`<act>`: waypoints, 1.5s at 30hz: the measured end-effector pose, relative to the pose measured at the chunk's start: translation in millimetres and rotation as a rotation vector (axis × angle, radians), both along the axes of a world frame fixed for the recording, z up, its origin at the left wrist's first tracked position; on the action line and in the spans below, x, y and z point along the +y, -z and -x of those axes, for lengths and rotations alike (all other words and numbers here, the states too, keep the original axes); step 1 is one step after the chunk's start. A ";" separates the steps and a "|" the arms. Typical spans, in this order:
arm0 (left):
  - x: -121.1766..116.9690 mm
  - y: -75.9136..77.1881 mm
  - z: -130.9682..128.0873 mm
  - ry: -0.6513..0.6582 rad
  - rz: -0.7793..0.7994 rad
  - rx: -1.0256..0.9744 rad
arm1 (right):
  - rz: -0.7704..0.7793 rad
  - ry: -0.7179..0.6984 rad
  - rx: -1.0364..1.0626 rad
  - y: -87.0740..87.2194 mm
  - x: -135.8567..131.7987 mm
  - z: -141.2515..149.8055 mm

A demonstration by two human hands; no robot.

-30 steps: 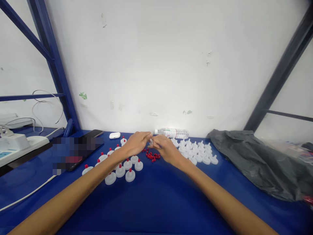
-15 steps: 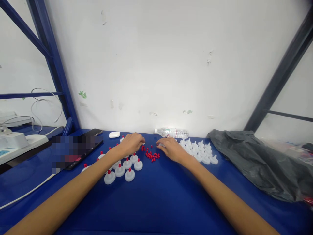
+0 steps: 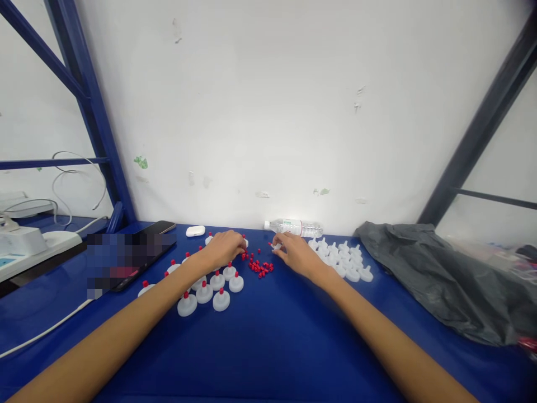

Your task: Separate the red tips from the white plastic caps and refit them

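My right hand [image 3: 292, 253] is closed on a white nozzle lid [image 3: 277, 246], tilted so that its small red tip points left. My left hand [image 3: 226, 249] has its fingers bent together at the edge of a pile of small red caps [image 3: 260, 268]; what it pinches, if anything, is hidden. Partly behind those fingers shows another white lid [image 3: 246, 243]. Several white lids with red caps on their spouts [image 3: 204, 293] stand upright around and below my left forearm. Right of my right hand lies a group of bare white nozzle lids [image 3: 342, 258].
A clear plastic bottle [image 3: 296, 227] lies along the wall. On the left are a white case [image 3: 195, 231], a black phone [image 3: 161, 227] and a power strip [image 3: 62, 240] with cables. A dark grey plastic bag [image 3: 436, 274] covers the right side of the blue table [image 3: 268, 347].
My right hand has turned slightly, so the white lid and its red tip now show at the fingertips. My left hand has shifted slightly left and down, showing more of the lid behind it.
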State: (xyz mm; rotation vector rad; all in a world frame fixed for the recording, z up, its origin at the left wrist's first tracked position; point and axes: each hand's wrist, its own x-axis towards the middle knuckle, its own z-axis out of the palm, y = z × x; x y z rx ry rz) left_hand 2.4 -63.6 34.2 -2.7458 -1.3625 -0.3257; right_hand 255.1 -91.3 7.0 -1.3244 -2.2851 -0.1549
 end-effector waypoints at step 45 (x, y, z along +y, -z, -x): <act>-17.1 -17.5 -18.4 0.126 0.164 -0.694 | -0.216 -0.223 -0.069 -20.2 -21.7 18.1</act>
